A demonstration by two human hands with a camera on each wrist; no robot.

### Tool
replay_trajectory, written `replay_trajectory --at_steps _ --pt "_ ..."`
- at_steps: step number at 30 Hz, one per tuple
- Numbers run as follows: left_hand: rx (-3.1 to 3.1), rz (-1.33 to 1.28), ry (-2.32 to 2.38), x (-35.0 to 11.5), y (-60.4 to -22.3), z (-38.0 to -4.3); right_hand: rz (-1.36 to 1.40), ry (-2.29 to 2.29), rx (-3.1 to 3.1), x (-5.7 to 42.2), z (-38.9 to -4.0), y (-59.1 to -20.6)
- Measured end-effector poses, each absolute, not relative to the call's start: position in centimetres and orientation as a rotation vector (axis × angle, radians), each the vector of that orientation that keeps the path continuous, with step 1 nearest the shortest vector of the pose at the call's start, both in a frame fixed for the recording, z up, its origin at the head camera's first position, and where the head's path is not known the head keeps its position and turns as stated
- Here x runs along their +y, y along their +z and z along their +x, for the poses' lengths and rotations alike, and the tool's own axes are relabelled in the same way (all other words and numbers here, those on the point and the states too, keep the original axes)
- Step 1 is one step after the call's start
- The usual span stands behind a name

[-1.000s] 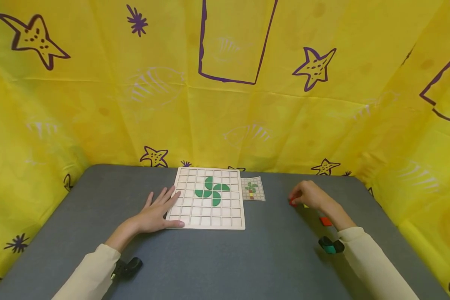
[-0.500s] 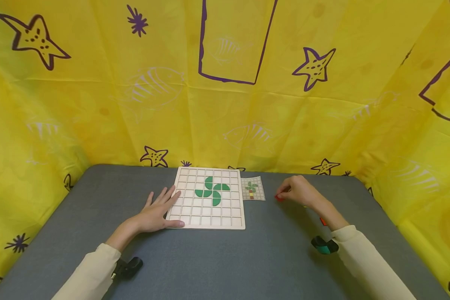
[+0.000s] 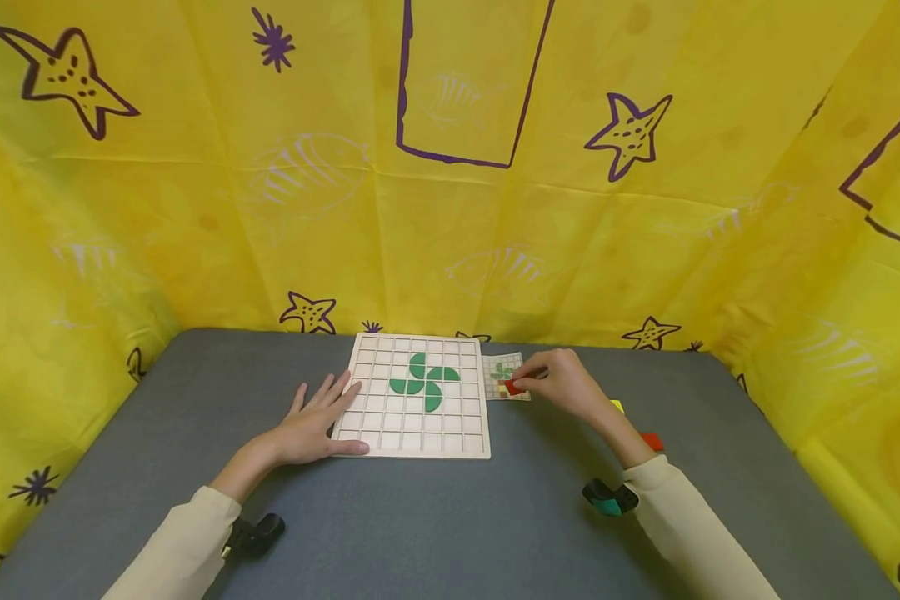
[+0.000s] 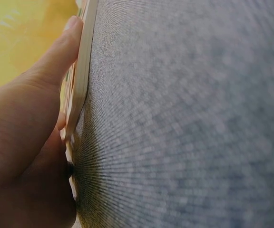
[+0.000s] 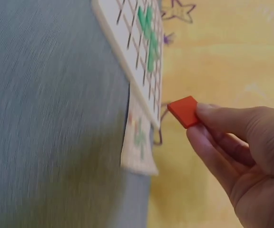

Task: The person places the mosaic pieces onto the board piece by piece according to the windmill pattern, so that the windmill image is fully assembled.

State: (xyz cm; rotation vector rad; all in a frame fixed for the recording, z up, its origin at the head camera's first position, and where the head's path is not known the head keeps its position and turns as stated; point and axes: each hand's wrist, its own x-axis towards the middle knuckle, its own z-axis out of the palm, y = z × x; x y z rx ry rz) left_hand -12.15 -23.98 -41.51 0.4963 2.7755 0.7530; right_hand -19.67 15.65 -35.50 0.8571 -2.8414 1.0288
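A white wooden grid board (image 3: 375, 421) lies on the grey table, with several green quarter-round pieces (image 3: 432, 397) set in its middle cells. My left hand (image 3: 307, 427) rests on the board's left edge, fingers spread and thumb on the near corner; the left wrist view shows the thumb (image 4: 63, 50) along the board's side. My right hand (image 3: 566, 383) pinches a red square tile (image 5: 183, 111) between thumb and fingers. It holds the tile above the small pattern card (image 3: 523, 385), right of the board, hiding part of the card.
Beyond the right forearm lie a yellow tile (image 3: 617, 406) and another red tile (image 3: 652, 441), both partly covered by the arm. A yellow printed cloth (image 3: 435, 225) hangs behind and beside the table (image 3: 420, 525).
The right hand has carried the red square tile leftward, from beside the yellow tile to over the pattern card. The left hand and the board have stayed still.
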Motion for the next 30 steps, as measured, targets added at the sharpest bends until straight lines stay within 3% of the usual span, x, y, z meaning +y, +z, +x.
replay_trajectory --at_steps 18,30 --pt "2.783 0.52 0.781 -23.9 -41.4 -12.1 0.664 1.324 -2.834 9.1 -19.9 -37.8" --pt "2.785 0.527 0.78 -24.0 -41.6 -12.2 0.751 1.374 -2.842 4.6 -19.1 -39.4"
